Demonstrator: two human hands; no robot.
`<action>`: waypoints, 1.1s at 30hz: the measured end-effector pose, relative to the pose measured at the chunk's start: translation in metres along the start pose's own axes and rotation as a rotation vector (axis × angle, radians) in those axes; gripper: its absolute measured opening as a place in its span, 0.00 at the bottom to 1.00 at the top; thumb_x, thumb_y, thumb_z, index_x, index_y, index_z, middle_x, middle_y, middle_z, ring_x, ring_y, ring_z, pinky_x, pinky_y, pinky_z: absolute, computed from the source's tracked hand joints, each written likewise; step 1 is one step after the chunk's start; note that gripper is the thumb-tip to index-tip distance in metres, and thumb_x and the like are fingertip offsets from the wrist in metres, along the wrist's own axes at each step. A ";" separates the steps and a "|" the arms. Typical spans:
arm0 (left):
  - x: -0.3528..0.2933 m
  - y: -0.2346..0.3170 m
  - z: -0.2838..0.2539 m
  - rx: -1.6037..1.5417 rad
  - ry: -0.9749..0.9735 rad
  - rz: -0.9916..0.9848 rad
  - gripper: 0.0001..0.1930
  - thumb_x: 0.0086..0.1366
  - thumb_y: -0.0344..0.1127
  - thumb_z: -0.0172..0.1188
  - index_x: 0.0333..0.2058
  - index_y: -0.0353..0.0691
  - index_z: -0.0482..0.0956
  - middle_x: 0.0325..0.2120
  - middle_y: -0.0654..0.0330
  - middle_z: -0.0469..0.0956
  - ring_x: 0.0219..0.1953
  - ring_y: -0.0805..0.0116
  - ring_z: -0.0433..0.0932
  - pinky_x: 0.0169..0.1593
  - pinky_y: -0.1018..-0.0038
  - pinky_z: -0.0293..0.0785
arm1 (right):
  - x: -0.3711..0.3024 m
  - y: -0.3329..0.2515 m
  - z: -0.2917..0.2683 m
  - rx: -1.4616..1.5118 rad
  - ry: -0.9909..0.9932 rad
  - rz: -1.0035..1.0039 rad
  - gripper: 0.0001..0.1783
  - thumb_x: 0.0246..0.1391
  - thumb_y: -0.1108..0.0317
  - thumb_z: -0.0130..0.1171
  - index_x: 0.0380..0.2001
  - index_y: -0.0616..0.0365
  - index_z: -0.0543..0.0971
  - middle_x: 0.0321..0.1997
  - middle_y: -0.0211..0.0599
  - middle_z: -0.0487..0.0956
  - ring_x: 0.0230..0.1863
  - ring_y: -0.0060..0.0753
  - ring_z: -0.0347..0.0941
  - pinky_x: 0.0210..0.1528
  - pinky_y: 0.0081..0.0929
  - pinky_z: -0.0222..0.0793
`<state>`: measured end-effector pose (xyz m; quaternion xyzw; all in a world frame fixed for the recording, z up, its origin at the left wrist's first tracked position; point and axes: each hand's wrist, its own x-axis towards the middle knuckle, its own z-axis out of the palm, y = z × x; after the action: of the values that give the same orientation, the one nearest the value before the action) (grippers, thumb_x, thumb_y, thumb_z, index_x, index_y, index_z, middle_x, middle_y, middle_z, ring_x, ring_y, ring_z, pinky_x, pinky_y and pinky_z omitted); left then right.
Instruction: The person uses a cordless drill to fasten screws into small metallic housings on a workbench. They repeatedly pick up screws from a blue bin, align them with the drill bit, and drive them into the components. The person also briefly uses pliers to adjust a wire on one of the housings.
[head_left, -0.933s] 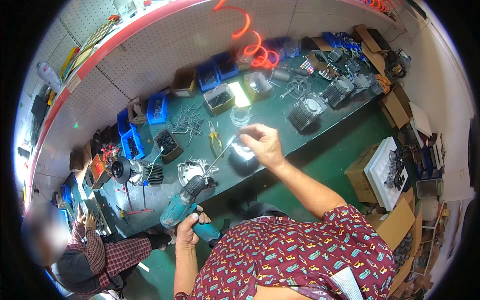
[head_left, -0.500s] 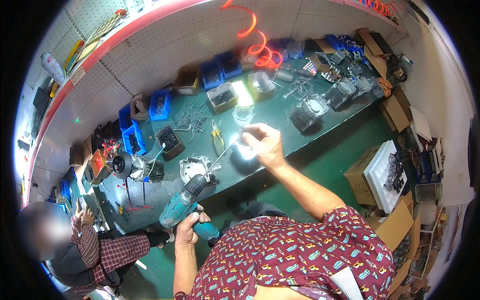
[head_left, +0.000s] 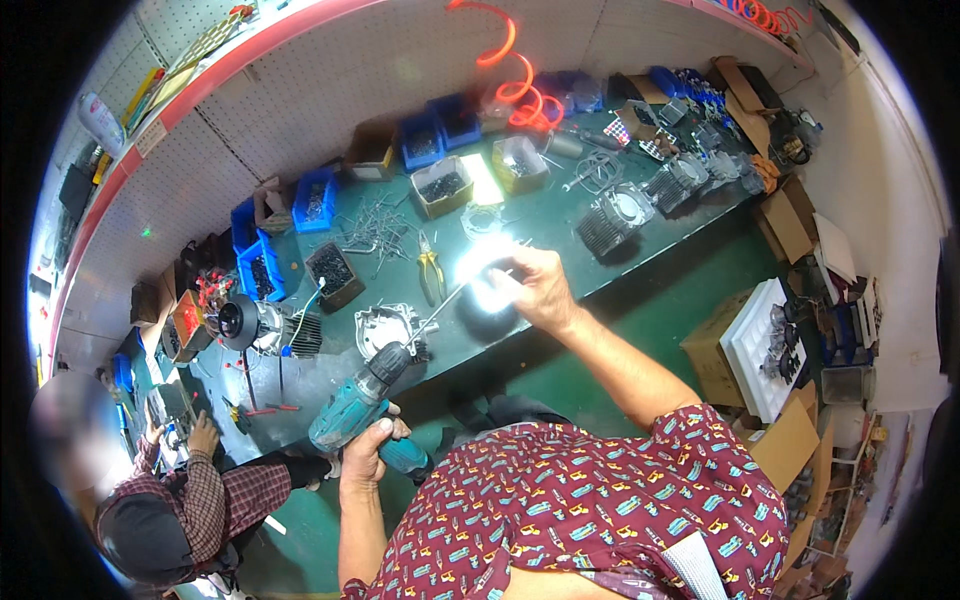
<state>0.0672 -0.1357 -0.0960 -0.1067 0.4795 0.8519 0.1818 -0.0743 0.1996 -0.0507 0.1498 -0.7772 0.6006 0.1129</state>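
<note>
My left hand (head_left: 366, 455) is wrapped round the grip of a teal cordless drill (head_left: 346, 412), whose long bit (head_left: 438, 316) points up and to the right over the bench. Beyond the bit's far end, my right hand (head_left: 540, 288) has its thumb and fingers pinched together. Glare hides what, if anything, is between them. Under the drill's chuck lies an open grey metal housing (head_left: 378, 332), partly covered by the tool. Yellow-handled pliers (head_left: 431, 274) rest on the bench just left of the bit's tip.
Cardboard boxes of screws (head_left: 440, 187), blue bins (head_left: 316, 200) and loose hex keys (head_left: 378, 232) line the back. Finned motor housings (head_left: 614, 220) stand at right, another motor (head_left: 262, 328) at left. A co-worker (head_left: 190, 500) sits at lower left. An orange coiled hose (head_left: 520, 90) hangs above.
The drill and my left hand have shifted slightly left and down. My right hand stays pinched beyond the bit's end. The co-worker's hands have moved apart and their body has leaned.
</note>
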 end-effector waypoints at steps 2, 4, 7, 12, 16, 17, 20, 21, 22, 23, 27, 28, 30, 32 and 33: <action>0.000 0.000 -0.005 0.011 0.001 -0.006 0.19 0.57 0.34 0.67 0.45 0.30 0.76 0.26 0.57 0.77 0.31 0.64 0.77 0.43 0.65 0.77 | 0.005 0.008 -0.010 -0.023 -0.084 -0.080 0.10 0.54 0.76 0.62 0.40 0.62 0.84 0.37 0.41 0.86 0.34 0.28 0.84 0.36 0.23 0.79; 0.000 0.008 -0.003 0.111 0.037 -0.009 0.18 0.57 0.33 0.67 0.44 0.30 0.78 0.26 0.58 0.78 0.31 0.65 0.78 0.42 0.67 0.77 | 0.010 0.017 -0.016 -0.040 -0.194 -0.062 0.09 0.53 0.76 0.64 0.39 0.61 0.83 0.37 0.40 0.85 0.34 0.29 0.84 0.34 0.23 0.79; -0.002 0.015 0.001 0.255 0.104 0.013 0.18 0.57 0.31 0.68 0.45 0.31 0.79 0.30 0.58 0.80 0.31 0.69 0.80 0.39 0.71 0.78 | 0.019 0.031 -0.021 -0.150 -0.310 -0.148 0.10 0.52 0.76 0.67 0.39 0.60 0.83 0.38 0.41 0.84 0.39 0.37 0.83 0.42 0.30 0.79; -0.006 0.030 0.038 0.433 0.273 0.041 0.18 0.57 0.29 0.70 0.47 0.36 0.81 0.39 0.60 0.83 0.35 0.72 0.80 0.41 0.73 0.78 | 0.041 0.064 -0.020 -0.133 -0.510 -0.048 0.09 0.52 0.73 0.66 0.38 0.59 0.82 0.38 0.44 0.83 0.43 0.48 0.81 0.47 0.36 0.76; 0.000 0.033 0.080 0.677 0.405 0.092 0.17 0.58 0.29 0.70 0.48 0.37 0.82 0.39 0.61 0.83 0.39 0.70 0.80 0.45 0.73 0.76 | 0.055 0.118 -0.013 -0.190 -0.562 -0.283 0.09 0.51 0.71 0.65 0.37 0.57 0.81 0.39 0.41 0.82 0.44 0.48 0.78 0.47 0.39 0.75; 0.001 0.031 0.090 0.725 0.412 0.142 0.17 0.59 0.29 0.70 0.47 0.37 0.82 0.40 0.61 0.83 0.41 0.70 0.80 0.47 0.73 0.76 | 0.056 0.125 -0.012 -0.221 -0.585 -0.287 0.09 0.51 0.71 0.65 0.37 0.56 0.81 0.39 0.40 0.81 0.44 0.47 0.78 0.47 0.40 0.75; 0.008 0.035 0.121 0.893 0.405 0.149 0.16 0.59 0.28 0.70 0.46 0.36 0.82 0.40 0.61 0.84 0.42 0.72 0.80 0.47 0.73 0.76 | 0.058 0.146 -0.004 -0.252 -0.629 -0.343 0.10 0.50 0.72 0.64 0.38 0.55 0.81 0.39 0.38 0.81 0.45 0.46 0.76 0.47 0.42 0.75; 0.012 0.035 0.133 0.918 0.403 0.158 0.15 0.59 0.29 0.70 0.46 0.36 0.82 0.39 0.62 0.84 0.40 0.74 0.80 0.46 0.73 0.76 | 0.058 0.145 -0.004 -0.251 -0.648 -0.339 0.10 0.51 0.72 0.63 0.39 0.55 0.81 0.40 0.38 0.81 0.46 0.46 0.76 0.47 0.42 0.75; 0.014 0.034 0.140 1.014 0.421 0.146 0.15 0.59 0.29 0.70 0.45 0.35 0.83 0.38 0.61 0.84 0.40 0.73 0.81 0.46 0.73 0.77 | 0.057 0.145 -0.005 -0.251 -0.665 -0.334 0.11 0.51 0.72 0.63 0.40 0.54 0.81 0.40 0.37 0.80 0.46 0.46 0.76 0.47 0.42 0.75; 0.018 0.035 0.145 1.042 0.398 0.139 0.15 0.58 0.31 0.71 0.44 0.36 0.83 0.39 0.58 0.85 0.40 0.69 0.82 0.46 0.71 0.77 | 0.056 0.144 -0.007 -0.304 -0.727 -0.260 0.13 0.53 0.72 0.60 0.44 0.53 0.79 0.38 0.40 0.79 0.45 0.48 0.76 0.45 0.44 0.74; 0.030 0.030 0.142 1.399 0.403 0.178 0.18 0.53 0.37 0.75 0.41 0.38 0.84 0.39 0.50 0.85 0.40 0.55 0.85 0.46 0.66 0.79 | 0.057 0.143 -0.014 -0.328 -0.792 -0.263 0.18 0.57 0.70 0.58 0.51 0.51 0.75 0.35 0.49 0.77 0.42 0.53 0.75 0.42 0.48 0.72; 0.033 0.031 0.143 1.404 0.403 0.159 0.18 0.52 0.38 0.75 0.40 0.38 0.84 0.38 0.49 0.85 0.40 0.53 0.85 0.46 0.65 0.79 | 0.057 0.145 -0.014 -0.339 -0.806 -0.242 0.19 0.57 0.70 0.57 0.52 0.51 0.74 0.35 0.49 0.77 0.42 0.53 0.75 0.42 0.48 0.72; 0.042 0.038 0.152 1.417 0.405 0.125 0.19 0.50 0.40 0.76 0.39 0.39 0.84 0.37 0.48 0.84 0.40 0.49 0.84 0.46 0.63 0.80 | 0.057 0.145 -0.014 -0.361 -0.831 -0.204 0.20 0.57 0.70 0.57 0.54 0.51 0.73 0.35 0.49 0.77 0.42 0.54 0.75 0.43 0.49 0.72; 0.055 0.052 0.172 1.352 0.379 0.090 0.17 0.51 0.39 0.75 0.38 0.38 0.84 0.34 0.50 0.85 0.39 0.51 0.85 0.45 0.63 0.80 | 0.062 0.146 -0.016 -0.386 -0.853 -0.212 0.22 0.56 0.71 0.56 0.55 0.50 0.72 0.36 0.50 0.77 0.43 0.54 0.75 0.43 0.50 0.72; 0.057 0.055 0.175 1.356 0.380 0.070 0.17 0.51 0.39 0.75 0.38 0.38 0.84 0.33 0.50 0.85 0.39 0.52 0.85 0.45 0.64 0.80 | 0.061 0.146 -0.016 -0.396 -0.865 -0.215 0.23 0.55 0.72 0.56 0.56 0.50 0.71 0.36 0.50 0.77 0.43 0.55 0.75 0.44 0.50 0.72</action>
<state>-0.0089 -0.0003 0.0163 -0.1012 0.9313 0.3370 0.0937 -0.1846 0.2438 -0.1563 0.4405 -0.8325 0.3088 -0.1326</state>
